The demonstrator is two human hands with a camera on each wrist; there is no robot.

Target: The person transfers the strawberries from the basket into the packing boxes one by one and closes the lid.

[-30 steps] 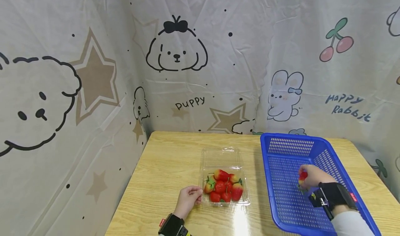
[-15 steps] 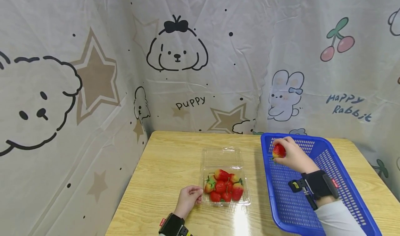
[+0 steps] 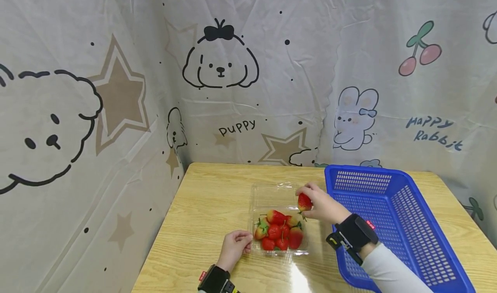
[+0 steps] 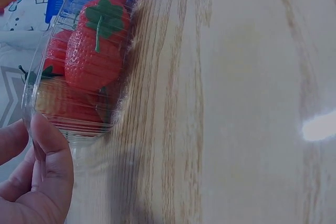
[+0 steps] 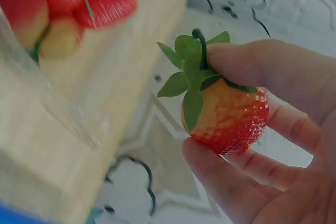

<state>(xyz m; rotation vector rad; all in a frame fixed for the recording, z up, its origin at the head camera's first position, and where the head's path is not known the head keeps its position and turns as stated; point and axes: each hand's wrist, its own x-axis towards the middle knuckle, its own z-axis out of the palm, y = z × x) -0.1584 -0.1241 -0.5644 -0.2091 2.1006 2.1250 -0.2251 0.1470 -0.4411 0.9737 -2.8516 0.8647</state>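
My right hand [image 3: 324, 206] holds a red and yellowish strawberry [image 3: 304, 202] with green leaves, above the right side of an open clear plastic clamshell box [image 3: 272, 195]. In the right wrist view, the thumb lies by the leafy top of that strawberry [image 5: 231, 116] and the fingers stand against its lower side. Several strawberries [image 3: 275, 231] lie heaped in the box's near half. At the box's left edge, my left hand [image 3: 234, 246] pinches the rim between thumb and finger, as the left wrist view shows on the clear wall [image 4: 31, 90].
A blue slotted plastic basket [image 3: 421, 206] stands on the right of the wooden table [image 3: 209, 193], under my right forearm. Its visible floor is bare. Printed cloth [image 3: 233, 103] hangs behind the table and along its left side.
My right hand has lifted the strawberry out of the blue basket and carried it left to the clear box. The left hand has stayed at the box's edge.
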